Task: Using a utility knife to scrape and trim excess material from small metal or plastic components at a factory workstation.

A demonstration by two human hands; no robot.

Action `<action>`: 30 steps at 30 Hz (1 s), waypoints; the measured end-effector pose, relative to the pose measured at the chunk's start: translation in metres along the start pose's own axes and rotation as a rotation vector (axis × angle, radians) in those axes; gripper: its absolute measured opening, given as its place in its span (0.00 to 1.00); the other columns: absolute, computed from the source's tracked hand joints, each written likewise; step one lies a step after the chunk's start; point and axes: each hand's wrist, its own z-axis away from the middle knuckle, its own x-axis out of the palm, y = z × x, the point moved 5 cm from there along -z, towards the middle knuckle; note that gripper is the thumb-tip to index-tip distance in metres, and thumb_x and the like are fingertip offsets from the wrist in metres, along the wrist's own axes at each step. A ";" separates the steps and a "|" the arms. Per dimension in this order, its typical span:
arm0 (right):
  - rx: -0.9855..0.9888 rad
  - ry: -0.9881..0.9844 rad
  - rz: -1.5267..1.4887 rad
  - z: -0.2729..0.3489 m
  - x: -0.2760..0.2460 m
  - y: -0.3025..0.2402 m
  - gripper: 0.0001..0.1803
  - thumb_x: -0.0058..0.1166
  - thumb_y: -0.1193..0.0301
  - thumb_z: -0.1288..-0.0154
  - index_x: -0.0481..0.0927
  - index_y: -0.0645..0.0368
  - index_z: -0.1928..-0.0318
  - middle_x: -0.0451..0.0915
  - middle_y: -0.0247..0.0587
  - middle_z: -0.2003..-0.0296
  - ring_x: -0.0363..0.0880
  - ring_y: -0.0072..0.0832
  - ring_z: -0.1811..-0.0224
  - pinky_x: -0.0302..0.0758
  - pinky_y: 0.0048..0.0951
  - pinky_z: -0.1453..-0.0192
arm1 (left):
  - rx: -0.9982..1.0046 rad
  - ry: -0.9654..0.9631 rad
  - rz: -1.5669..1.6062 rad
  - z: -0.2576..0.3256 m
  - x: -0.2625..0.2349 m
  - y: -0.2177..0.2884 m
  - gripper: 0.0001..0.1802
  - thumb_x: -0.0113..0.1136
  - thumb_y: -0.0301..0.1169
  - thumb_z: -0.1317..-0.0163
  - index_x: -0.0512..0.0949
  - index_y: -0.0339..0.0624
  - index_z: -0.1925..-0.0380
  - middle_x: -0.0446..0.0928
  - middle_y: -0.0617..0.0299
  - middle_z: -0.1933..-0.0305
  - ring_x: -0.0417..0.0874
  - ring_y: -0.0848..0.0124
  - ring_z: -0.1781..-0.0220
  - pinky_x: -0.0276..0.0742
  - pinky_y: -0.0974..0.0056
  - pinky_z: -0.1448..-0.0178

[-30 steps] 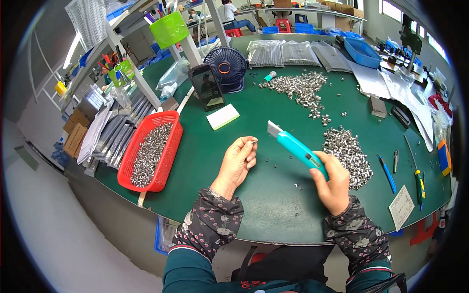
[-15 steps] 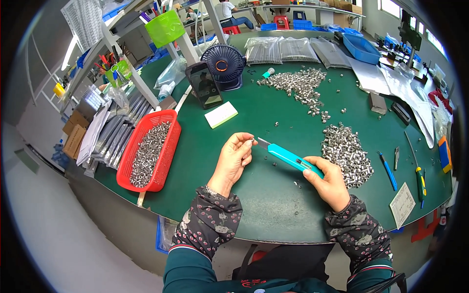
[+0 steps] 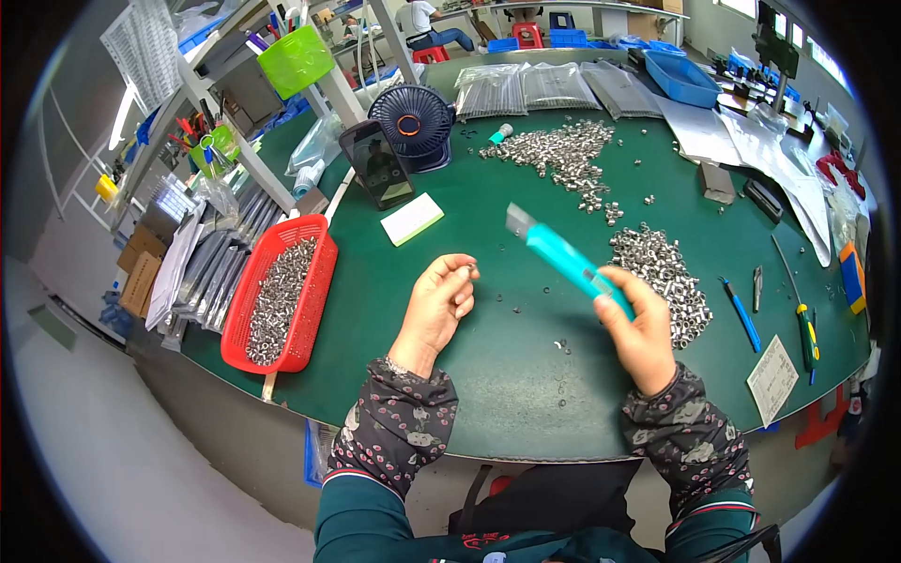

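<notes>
1. A green worktop [image 3: 507, 375] is filling the view, with shelving and plastic bags crowding its left edge and more benches standing behind its far edge.
2. At the left edge a red basket [image 3: 282, 296] is sitting, holding a heap of small metal parts.
3. Near the far left corner a dark phone [image 3: 378, 174] is leaning beside a small black fan [image 3: 410, 124], with a white pad [image 3: 412, 219] lying just in front of them.
4. The left hand [image 3: 439, 305] is hovering palm-up over the middle of the worktop, wrist bent back, fingers curled and pinching a small metal piece [image 3: 466, 272] at the fingertips.
5. The right hand [image 3: 638, 328] is raised above the worktop right of centre, closed around the handle of a teal utility knife [image 3: 563, 258], whose blade end is pointing up and left, towards the left hand but apart from it.
6. The step in hand looks like trimming the pinched piece; the next move would call for bringing the blade tip onto it with care, keeping the fingers out of the edge's path.
7. Loose metal nuts [image 3: 662, 277] are lying heaped just beside the right hand, with another scatter near the far edge.
8. Toward the right edge a blue pen [image 3: 741, 314] and a screwdriver [image 3: 803, 324] are lying flat.
</notes>
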 end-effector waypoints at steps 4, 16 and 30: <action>-0.013 0.184 -0.163 -0.008 -0.017 0.001 0.15 0.52 0.71 0.44 0.72 0.65 0.57 0.73 0.32 0.72 0.68 0.16 0.72 0.66 0.18 0.68 | -0.165 0.061 0.270 -0.009 0.000 -0.004 0.01 0.48 0.25 0.44 0.68 0.40 0.72 0.68 0.61 0.74 0.62 0.79 0.81 0.56 0.76 0.84; 0.012 0.185 -0.160 -0.005 -0.021 -0.006 0.14 0.53 0.70 0.45 0.73 0.64 0.59 0.73 0.34 0.73 0.69 0.17 0.75 0.67 0.19 0.71 | 0.052 0.129 -1.438 -0.101 0.028 -0.015 0.12 0.59 0.34 0.53 0.72 0.39 0.70 0.75 0.57 0.73 0.76 0.63 0.68 0.70 0.62 0.64; 0.000 -0.006 -0.061 -0.003 -0.004 0.005 0.14 0.54 0.71 0.49 0.74 0.64 0.61 0.76 0.43 0.70 0.75 0.29 0.70 0.70 0.25 0.65 | -0.153 -0.051 -0.057 -0.008 0.025 0.009 0.08 0.49 0.26 0.42 0.69 0.39 0.62 0.70 0.62 0.73 0.59 0.85 0.84 0.53 0.82 0.87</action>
